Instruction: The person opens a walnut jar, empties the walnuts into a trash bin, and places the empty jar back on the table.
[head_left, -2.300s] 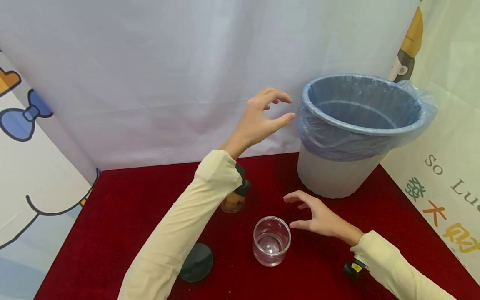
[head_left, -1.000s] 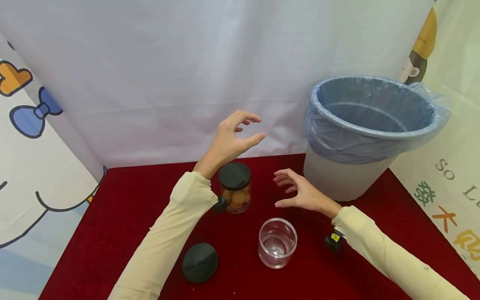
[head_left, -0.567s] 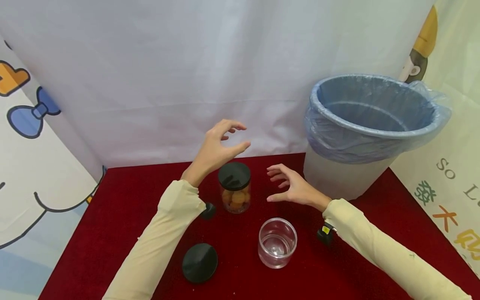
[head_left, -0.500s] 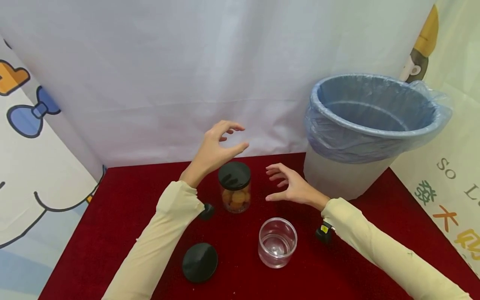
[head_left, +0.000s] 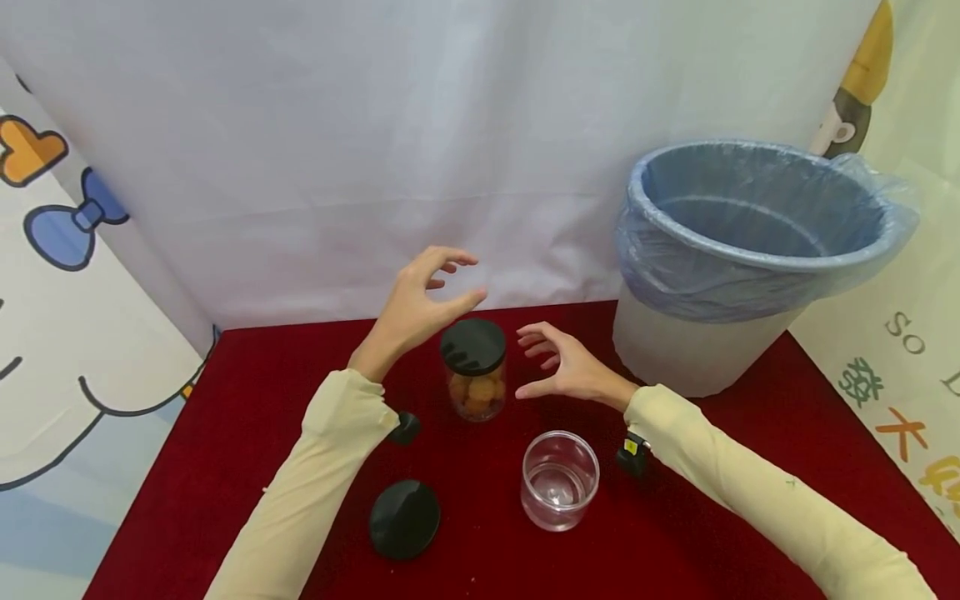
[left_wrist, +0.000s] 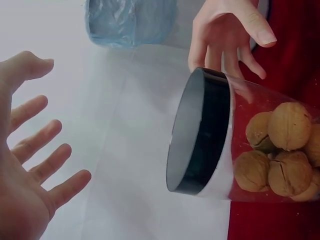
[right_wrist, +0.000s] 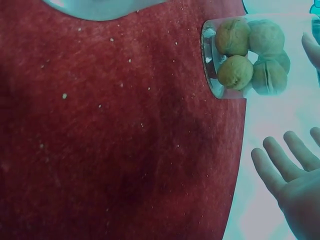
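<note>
A clear jar (head_left: 477, 392) with a black lid (head_left: 473, 346) stands upright on the red cloth. Several walnuts (left_wrist: 285, 145) fill its lower part. My left hand (head_left: 420, 304) hovers above and left of the lid, thumb and fingers spread apart, holding nothing. To the jar's right, my right hand (head_left: 564, 367) hangs with fingers loosely curved toward it, also holding nothing. Nearer to me sits a clear glass-like jar without a lid (head_left: 559, 483), nothing visible inside. A second black lid (head_left: 405, 519) lies flat to its left.
A white bin (head_left: 675, 350) lined with a blue plastic bag (head_left: 697, 287) stands at the back right. A pale curtain (head_left: 337, 167) hangs behind the red-covered table (head_left: 247, 417). Small light crumbs dot the cloth in the right wrist view.
My left hand has come left and down from beside the bin, uncovering the walnut jar. My right hand has moved from near the open jar up and left toward the walnut jar.
</note>
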